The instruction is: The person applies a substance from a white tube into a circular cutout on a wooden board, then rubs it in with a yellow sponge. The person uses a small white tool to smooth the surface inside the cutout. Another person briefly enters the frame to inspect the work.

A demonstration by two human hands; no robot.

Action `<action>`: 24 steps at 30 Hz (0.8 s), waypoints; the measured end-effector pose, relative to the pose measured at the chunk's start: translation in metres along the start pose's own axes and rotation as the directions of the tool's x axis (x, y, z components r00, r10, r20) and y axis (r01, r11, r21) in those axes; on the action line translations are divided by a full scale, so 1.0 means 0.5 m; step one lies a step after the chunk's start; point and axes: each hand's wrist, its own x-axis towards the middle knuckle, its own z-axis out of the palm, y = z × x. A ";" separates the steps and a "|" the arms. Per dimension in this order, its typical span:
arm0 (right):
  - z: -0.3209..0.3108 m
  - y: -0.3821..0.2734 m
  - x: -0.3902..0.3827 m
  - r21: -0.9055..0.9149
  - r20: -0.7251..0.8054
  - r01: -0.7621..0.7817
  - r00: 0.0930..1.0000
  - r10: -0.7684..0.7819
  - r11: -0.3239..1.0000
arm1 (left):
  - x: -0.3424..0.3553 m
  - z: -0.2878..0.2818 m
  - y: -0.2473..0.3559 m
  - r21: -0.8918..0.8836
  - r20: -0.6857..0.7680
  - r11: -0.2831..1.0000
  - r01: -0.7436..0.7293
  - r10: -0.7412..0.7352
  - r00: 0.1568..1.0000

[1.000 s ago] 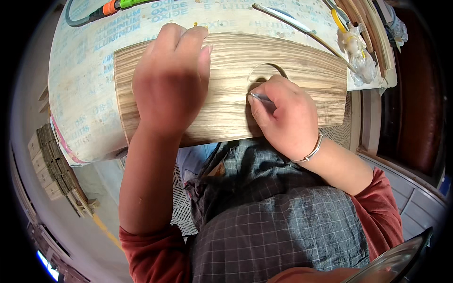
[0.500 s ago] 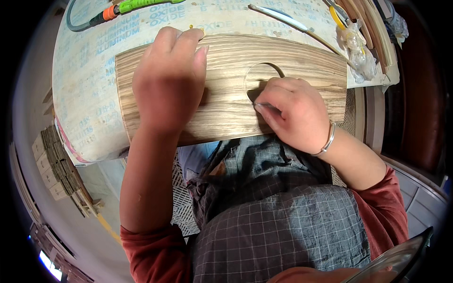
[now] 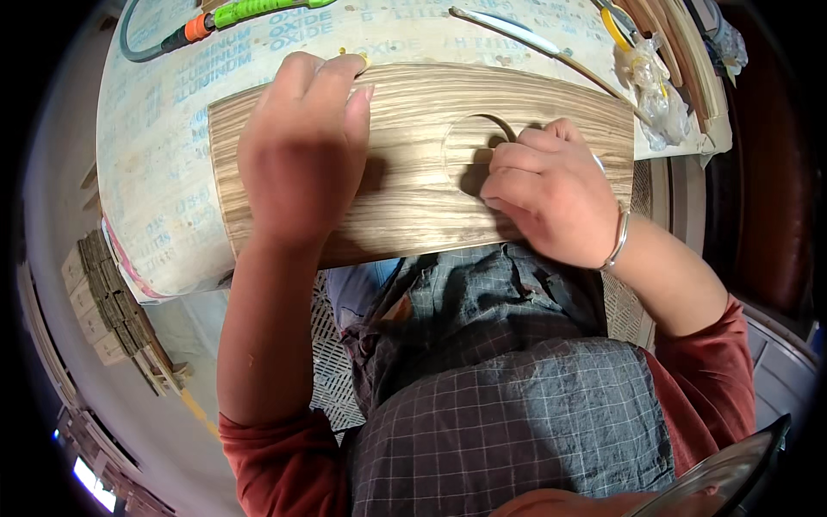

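My dark checked apron is nearest me. Just beyond it the striped wooden board lies flat, its near side reaching past the table's edge above my lap. My right hand, a silver bracelet at its wrist, is curled in at the right side of the board's round cut; I cannot tell what, if anything, it grasps. My left hand lies across the board, fingers bent at its far edge; whether they clamp or only press, I cannot tell. Farther out on the table cover are a slim stick, clear plastic and a green-and-orange tool.
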 end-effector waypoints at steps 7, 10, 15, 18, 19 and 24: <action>-0.038 0.065 0.016 -0.182 0.080 0.323 0.946 -0.314 0.929 | 0.001 -0.005 0.000 -0.041 0.008 0.999 0.020 -0.020 1.000; -0.011 0.013 0.025 -0.145 0.083 0.113 0.991 -0.102 0.983 | 0.005 -0.003 0.009 -0.002 0.026 0.999 0.042 -0.042 0.999; 0.016 -0.014 0.011 0.002 -0.054 -0.044 0.998 0.044 0.999 | 0.004 -0.003 0.003 -0.008 0.012 1.000 0.012 -0.012 1.000; -0.021 0.045 0.000 -0.118 0.049 0.201 0.979 -0.196 0.972 | 0.002 -0.009 0.003 -0.014 0.034 1.000 0.027 -0.026 0.999; -0.023 0.050 0.001 -0.146 0.037 0.238 0.971 -0.235 0.960 | 0.002 -0.011 0.004 -0.013 0.037 0.999 0.033 -0.032 0.999; -0.034 0.051 -0.031 0.116 -0.219 -0.017 0.975 0.042 0.993 | -0.015 -0.029 0.027 -0.069 0.076 0.997 -0.026 0.031 0.997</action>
